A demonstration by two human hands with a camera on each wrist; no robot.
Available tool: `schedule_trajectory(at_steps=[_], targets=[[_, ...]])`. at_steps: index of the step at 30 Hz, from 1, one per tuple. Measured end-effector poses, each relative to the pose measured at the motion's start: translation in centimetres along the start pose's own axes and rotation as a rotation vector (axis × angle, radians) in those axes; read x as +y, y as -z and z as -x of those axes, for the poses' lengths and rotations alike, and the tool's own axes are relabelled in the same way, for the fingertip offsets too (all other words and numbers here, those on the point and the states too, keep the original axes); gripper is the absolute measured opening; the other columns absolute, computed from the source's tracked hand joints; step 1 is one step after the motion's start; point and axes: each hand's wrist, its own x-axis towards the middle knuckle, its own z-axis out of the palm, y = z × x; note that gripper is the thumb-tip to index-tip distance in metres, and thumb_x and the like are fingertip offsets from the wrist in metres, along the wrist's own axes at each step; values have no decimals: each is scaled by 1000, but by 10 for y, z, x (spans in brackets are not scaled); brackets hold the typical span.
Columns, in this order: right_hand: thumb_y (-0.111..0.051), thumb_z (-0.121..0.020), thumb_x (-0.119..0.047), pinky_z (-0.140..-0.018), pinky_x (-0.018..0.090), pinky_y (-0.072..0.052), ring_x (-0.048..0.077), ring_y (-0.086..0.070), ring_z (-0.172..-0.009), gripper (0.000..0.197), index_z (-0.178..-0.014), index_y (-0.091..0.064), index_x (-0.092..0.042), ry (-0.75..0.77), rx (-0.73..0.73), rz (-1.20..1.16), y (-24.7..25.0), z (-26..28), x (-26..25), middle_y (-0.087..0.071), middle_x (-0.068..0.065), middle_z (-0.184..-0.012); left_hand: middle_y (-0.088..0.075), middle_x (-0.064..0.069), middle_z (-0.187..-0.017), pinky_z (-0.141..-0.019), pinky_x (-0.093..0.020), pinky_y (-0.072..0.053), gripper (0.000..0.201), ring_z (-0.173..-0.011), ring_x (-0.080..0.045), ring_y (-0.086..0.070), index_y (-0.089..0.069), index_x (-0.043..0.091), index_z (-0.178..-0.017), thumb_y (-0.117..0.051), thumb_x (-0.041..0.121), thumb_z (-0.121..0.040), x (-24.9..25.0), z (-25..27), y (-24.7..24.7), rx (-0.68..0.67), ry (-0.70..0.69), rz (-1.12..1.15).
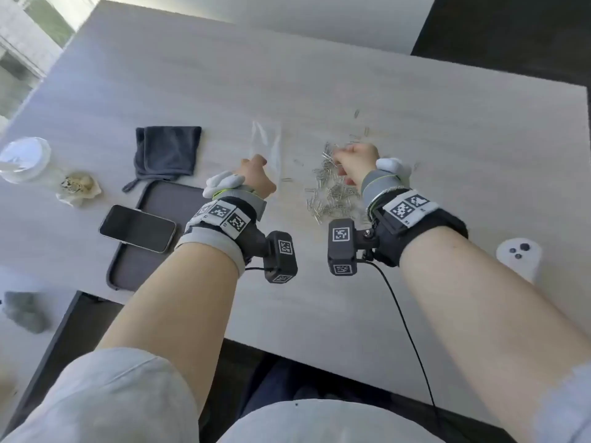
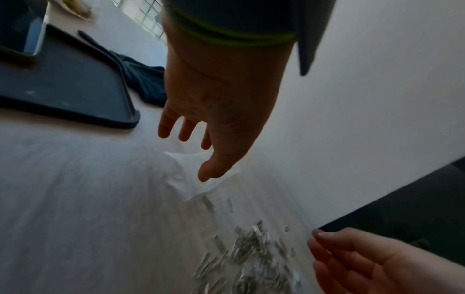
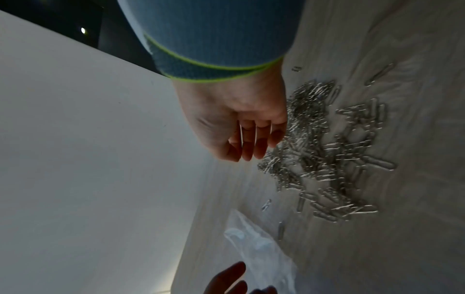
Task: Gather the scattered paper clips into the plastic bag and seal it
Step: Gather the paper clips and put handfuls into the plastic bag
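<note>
Person is standing at a pale wood table [image 1: 319, 91], both arms out over it. Left hand [image 1: 256, 179] is hovering over the near end of the clear plastic bag [image 1: 267, 145], which is lying flat between the dark folded cloth [image 1: 168, 151] and the clips; fingers are hanging loose and spread in the left wrist view [image 2: 216, 111], holding nothing, thumb tip just above the bag [image 2: 181, 177], contact unclear. Right hand [image 1: 356, 166] is sitting over the far side of the paper clips [image 1: 332, 193], fingers curling in toward the palm in the right wrist view [image 3: 241, 127]; cannot tell whether any clips are being pinched inside. Clips are lying in a loose silver heap [image 3: 327, 151] on the table right of the bag, a few strays between heap and bag and more scattered beyond. Bag is looking empty, crumpled [image 3: 259, 250]. Off left: a dark tray [image 1: 128, 270] with a phone [image 1: 137, 228] lying across its edge, a white lidded cup [image 1: 24, 161], a crumpled wrapper [image 1: 78, 187]. White controller [image 1: 519, 260] is lying at the right edge.
</note>
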Motion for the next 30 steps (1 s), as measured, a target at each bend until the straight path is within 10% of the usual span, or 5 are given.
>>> schedule_trajectory(at_steps=[10,14,20,26,30], targets=[[-58,-85,-14,-53,25,-42,18,-54,-64,13,-92,-68,-9,-67,-7,54,-5,-7,50,-59,4,-65,-41,-16,-137,-104,-40,-33,36,-123,-36,-39,-52,7,-123,-45,-1,-88,-2,-13,-40,-113,54,-164],[-63,-84,-20,-38,18,-37,16,-53,-56,2,-83,-63,-18,-46,-75,47,-15,-8,47,-63,8,-82,-49,-6,-136,-100,-43,-35,34,-124,-31,-38,-53,18,-122,-38,8,-93,-3,-16,-40,69,-63,-3],[-67,-78,-51,-44,18,-38,9,-44,-48,41,-86,-67,-11,-28,-198,69,-44,-10,24,-65,-1,-76,-65,-4,-114,-85,-43,-43,22,-111,-31,-46,-65,13,-101,-45,11,-92,6,-16,-43,281,-394,110],[-64,-82,-20,-38,12,-37,-1,-42,-29,11,-85,-71,-12,-27,-189,144,-50,-26,23,-63,-7,-63,-63,-10,-111,-76,-31,-38,27,-104,-31,-50,-61,9,-102,-44,-3,-86,4,-22,-42,309,-385,225],[-62,-80,-19,-40,17,-36,11,-43,-43,12,-70,-68,-15,-62,-162,92,-37,-37,32,-64,-4,-65,-60,-11,-105,-76,-32,-39,19,-98,-28,-51,-56,7,-98,-51,-2,-82,10,-28,-44,269,-370,236]])
